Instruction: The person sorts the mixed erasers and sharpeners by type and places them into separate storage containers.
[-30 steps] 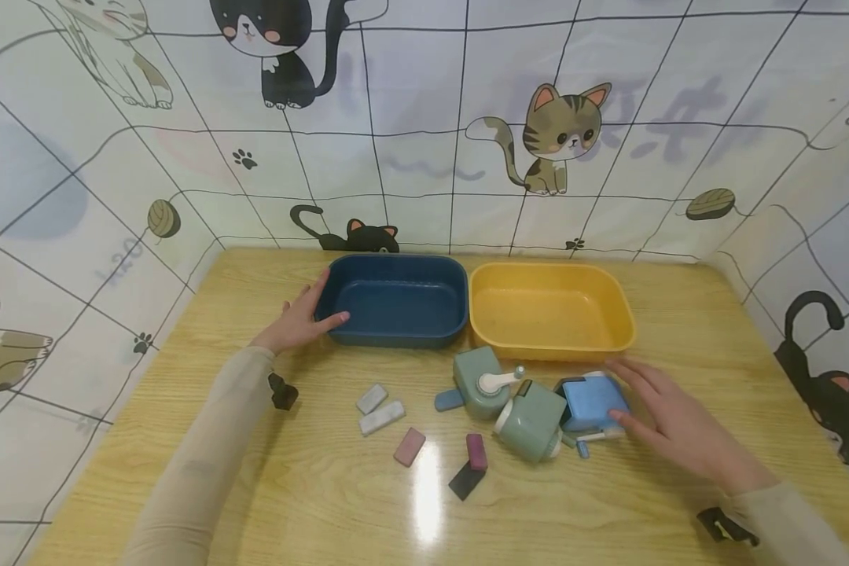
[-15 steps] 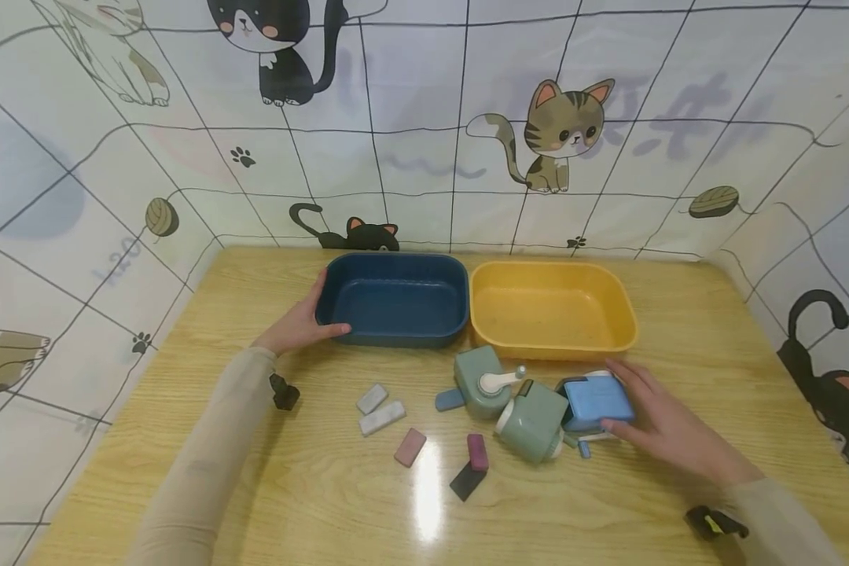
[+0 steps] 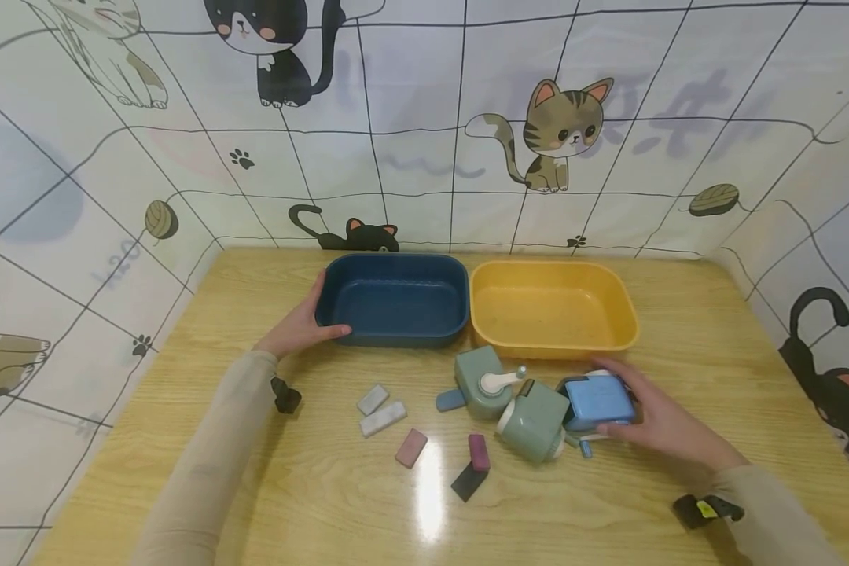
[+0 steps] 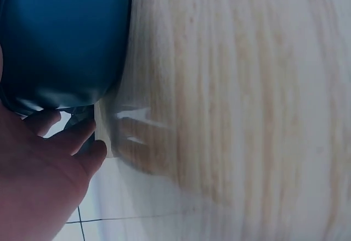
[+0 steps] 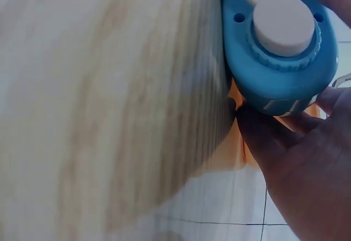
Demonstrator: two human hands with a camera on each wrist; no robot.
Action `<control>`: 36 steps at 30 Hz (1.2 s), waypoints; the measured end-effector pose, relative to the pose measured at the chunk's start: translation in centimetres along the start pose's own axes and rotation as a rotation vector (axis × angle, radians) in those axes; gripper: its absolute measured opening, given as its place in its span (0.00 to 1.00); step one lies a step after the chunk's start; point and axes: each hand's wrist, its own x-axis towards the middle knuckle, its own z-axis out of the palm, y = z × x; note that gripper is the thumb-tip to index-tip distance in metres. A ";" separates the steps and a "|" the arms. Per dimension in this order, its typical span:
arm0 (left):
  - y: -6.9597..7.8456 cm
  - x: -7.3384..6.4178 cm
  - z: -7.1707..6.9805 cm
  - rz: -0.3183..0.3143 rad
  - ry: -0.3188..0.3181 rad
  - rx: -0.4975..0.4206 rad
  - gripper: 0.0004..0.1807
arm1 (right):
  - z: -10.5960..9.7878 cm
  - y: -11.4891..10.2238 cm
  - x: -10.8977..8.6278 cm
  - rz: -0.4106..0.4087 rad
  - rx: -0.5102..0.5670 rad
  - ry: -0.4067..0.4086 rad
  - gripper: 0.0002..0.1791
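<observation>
My left hand (image 3: 300, 324) grips the left end of a dark blue plastic bin (image 3: 396, 339), thumb at the front rim and fingers along its end wall. In the left wrist view, several fingers (image 4: 77, 136) show beside the bin. My right hand (image 3: 661, 413) holds a light blue hand-crank pencil sharpener (image 3: 600, 402) lying on its side, thumb in front and fingers behind. The right wrist view shows its white crank hub (image 5: 283, 24). Immediately left of it lie two green crank sharpeners, one on its side (image 3: 535, 424) and one with its white crank (image 3: 497, 382) facing up.
A yellow bin (image 3: 552, 350) stands against the blue bin's right side. Loose erasers lie in front: two white ones (image 3: 382, 419), a pink one (image 3: 412, 447), and a magenta one (image 3: 478, 452) touching a black one (image 3: 469, 481). A patterned cloth (image 3: 424, 157) rises behind the table.
My right hand has moved left and settled round the blue sharpener. The left hand's fingers have drawn closer to the blue bin's end. The bins stay in place.
</observation>
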 end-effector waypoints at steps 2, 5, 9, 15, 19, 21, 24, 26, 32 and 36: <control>-0.1 0.0 0.1 -0.001 0.002 -0.006 0.64 | -0.1 -0.1 0.0 0.035 0.044 -0.015 0.52; -0.2 0.0 0.1 -0.006 0.004 -0.010 0.65 | -0.3 -0.2 0.0 0.095 0.111 -0.041 0.51; -0.3 0.0 0.1 -0.005 0.010 -0.013 0.65 | -0.4 -0.3 0.1 0.157 0.180 -0.064 0.50; -0.5 -0.1 0.2 -0.008 0.022 -0.014 0.65 | -0.7 -0.7 0.2 0.137 0.173 -0.033 0.47; -0.6 0.0 0.2 -0.004 0.020 -0.008 0.65 | -0.8 -1.2 -0.1 0.090 0.122 0.019 0.45; -0.4 -0.1 0.2 -0.001 0.020 -0.011 0.65 | -0.8 -1.4 -0.3 0.082 0.110 0.033 0.45; -0.2 -0.1 0.2 0.000 0.021 -0.012 0.64 | -1.1 -1.6 -0.5 0.090 0.098 0.041 0.45; -0.1 -0.1 0.2 -0.003 0.023 -0.009 0.64 | -1.3 -1.7 -0.6 0.096 0.104 0.034 0.46; -0.1 -0.1 0.1 -0.003 0.021 0.016 0.64 | -2.1 -2.3 -0.9 0.074 0.040 0.061 0.46; 0.0 -0.1 -0.1 -0.003 0.007 0.048 0.64 | -2.7 -2.5 -1.0 0.058 0.004 0.086 0.46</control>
